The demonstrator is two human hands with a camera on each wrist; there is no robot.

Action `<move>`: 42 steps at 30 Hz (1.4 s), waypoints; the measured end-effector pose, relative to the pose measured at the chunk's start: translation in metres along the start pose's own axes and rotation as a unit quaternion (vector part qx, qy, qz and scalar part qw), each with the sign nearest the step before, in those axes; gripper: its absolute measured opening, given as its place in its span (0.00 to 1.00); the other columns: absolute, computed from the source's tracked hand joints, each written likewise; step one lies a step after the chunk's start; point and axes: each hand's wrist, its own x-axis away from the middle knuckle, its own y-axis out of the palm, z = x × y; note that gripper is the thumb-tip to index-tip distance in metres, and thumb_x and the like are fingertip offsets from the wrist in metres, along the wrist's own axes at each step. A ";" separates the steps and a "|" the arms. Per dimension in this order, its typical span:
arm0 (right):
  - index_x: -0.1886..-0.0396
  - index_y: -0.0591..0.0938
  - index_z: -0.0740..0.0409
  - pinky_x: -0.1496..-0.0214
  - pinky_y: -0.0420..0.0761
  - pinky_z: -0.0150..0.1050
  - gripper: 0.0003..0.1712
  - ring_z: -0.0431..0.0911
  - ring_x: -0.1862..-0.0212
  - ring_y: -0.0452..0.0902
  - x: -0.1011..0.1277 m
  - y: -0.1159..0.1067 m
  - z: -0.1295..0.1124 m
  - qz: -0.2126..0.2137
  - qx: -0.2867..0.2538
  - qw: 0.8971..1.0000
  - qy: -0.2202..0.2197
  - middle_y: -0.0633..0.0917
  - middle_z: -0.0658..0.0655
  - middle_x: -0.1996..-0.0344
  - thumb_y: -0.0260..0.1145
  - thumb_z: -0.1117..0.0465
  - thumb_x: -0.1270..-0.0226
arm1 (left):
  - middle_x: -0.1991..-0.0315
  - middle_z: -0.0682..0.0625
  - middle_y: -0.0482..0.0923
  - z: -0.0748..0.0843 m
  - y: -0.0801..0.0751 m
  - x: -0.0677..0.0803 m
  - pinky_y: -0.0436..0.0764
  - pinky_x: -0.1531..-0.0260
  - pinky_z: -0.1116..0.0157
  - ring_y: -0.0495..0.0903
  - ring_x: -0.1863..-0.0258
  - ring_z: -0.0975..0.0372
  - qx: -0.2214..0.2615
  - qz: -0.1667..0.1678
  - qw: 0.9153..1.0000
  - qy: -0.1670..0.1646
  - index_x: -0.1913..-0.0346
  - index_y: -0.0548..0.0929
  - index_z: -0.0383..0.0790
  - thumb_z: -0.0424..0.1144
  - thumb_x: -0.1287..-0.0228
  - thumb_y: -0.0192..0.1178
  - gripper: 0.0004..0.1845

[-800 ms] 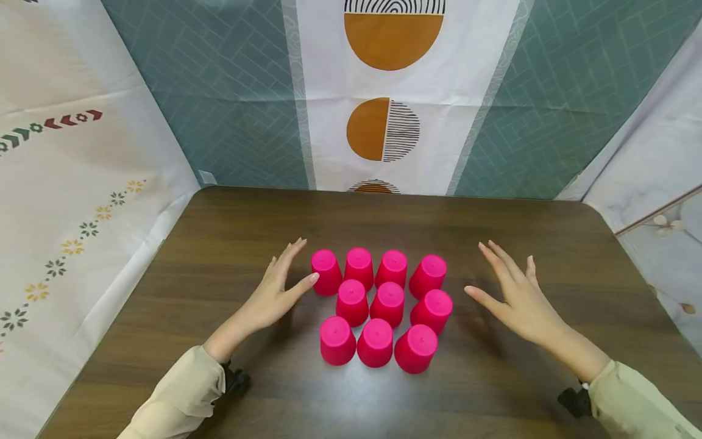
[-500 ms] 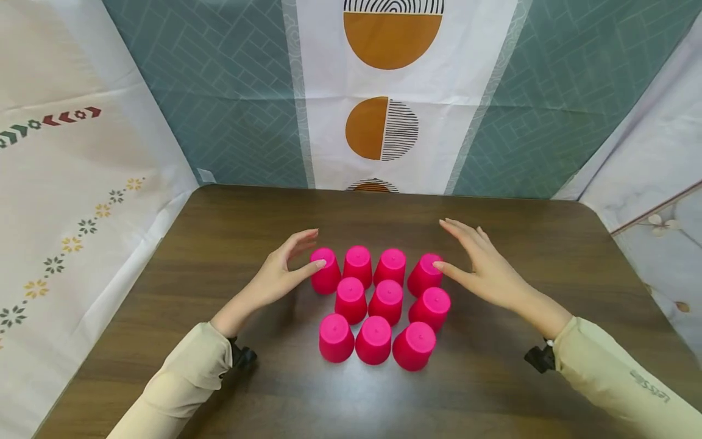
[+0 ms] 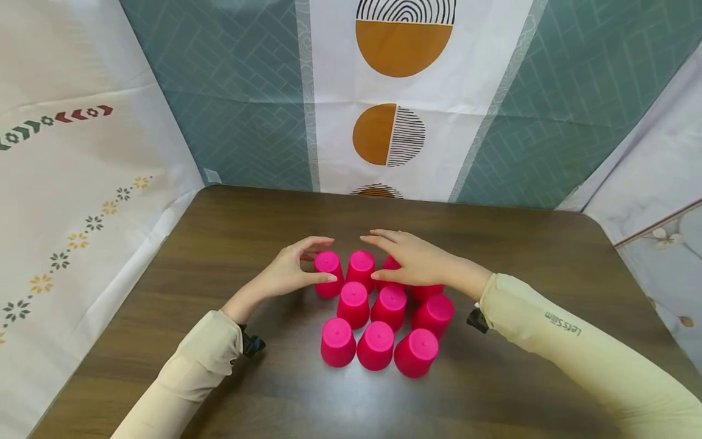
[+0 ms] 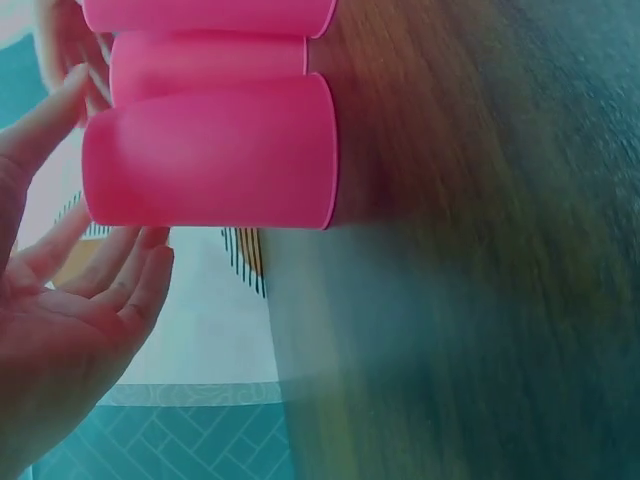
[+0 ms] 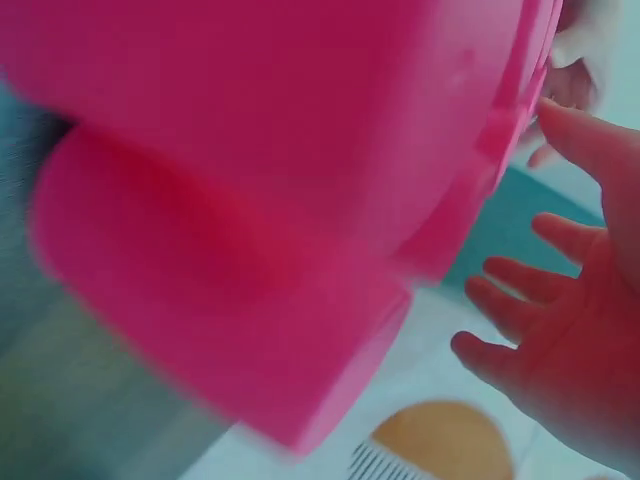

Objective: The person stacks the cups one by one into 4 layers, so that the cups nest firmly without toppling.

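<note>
Several bright pink cups stand upside down on the brown table in three rows. At the back-left cup (image 3: 328, 262), my left hand (image 3: 290, 268) is close around it, thumb on the near side and loosely bent fingers behind. In the left wrist view those fingers (image 4: 140, 275) spread beside the cup (image 4: 215, 155), with a gap showing below its side. My right hand (image 3: 411, 259) hovers over the back row, fingers extended left, partly hiding the two right-hand cups there. The right wrist view shows its spread palm (image 5: 580, 340) beyond the blurred cups (image 5: 230, 290), holding nothing.
The wooden table (image 3: 263, 378) runs to a back edge before a hanging patterned cloth (image 3: 247, 122). The front cups (image 3: 337, 342) and middle cups (image 3: 353, 305) stand close together. A pale cloth (image 3: 82, 183) hangs at the left side.
My right hand has swept left from beside the cups to over the back row. The left hand has moved slightly right, its fingers bending round the back-left cup. The cups keep their arrangement.
</note>
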 end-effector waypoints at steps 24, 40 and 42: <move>0.40 0.74 0.58 0.47 0.78 0.41 0.33 0.50 0.46 0.76 -0.017 0.024 -0.018 0.049 0.011 0.998 -0.044 0.78 0.58 0.45 0.72 0.55 0.46 | 0.52 0.43 0.79 -0.002 -0.001 -0.043 0.80 0.59 0.55 0.80 0.57 0.51 -0.033 0.064 0.997 -0.041 0.44 0.74 0.39 0.39 0.53 0.72 0.30; 0.40 0.74 0.57 0.49 0.79 0.43 0.36 0.52 0.47 0.77 -0.019 0.018 -0.025 0.028 0.013 0.999 0.014 0.80 0.58 0.48 0.74 0.55 0.50 | 0.49 0.41 0.77 0.000 0.019 -0.089 0.80 0.57 0.60 0.79 0.54 0.50 -0.031 0.079 0.994 -0.073 0.43 0.72 0.36 0.36 0.52 0.70 0.30; 0.40 0.74 0.57 0.50 0.79 0.43 0.36 0.52 0.47 0.77 -0.019 0.018 -0.024 0.026 0.012 0.999 0.020 0.80 0.58 0.48 0.75 0.55 0.51 | 0.50 0.41 0.77 0.000 0.021 -0.090 0.80 0.57 0.59 0.78 0.54 0.50 -0.034 0.082 0.994 -0.069 0.43 0.72 0.36 0.36 0.53 0.71 0.31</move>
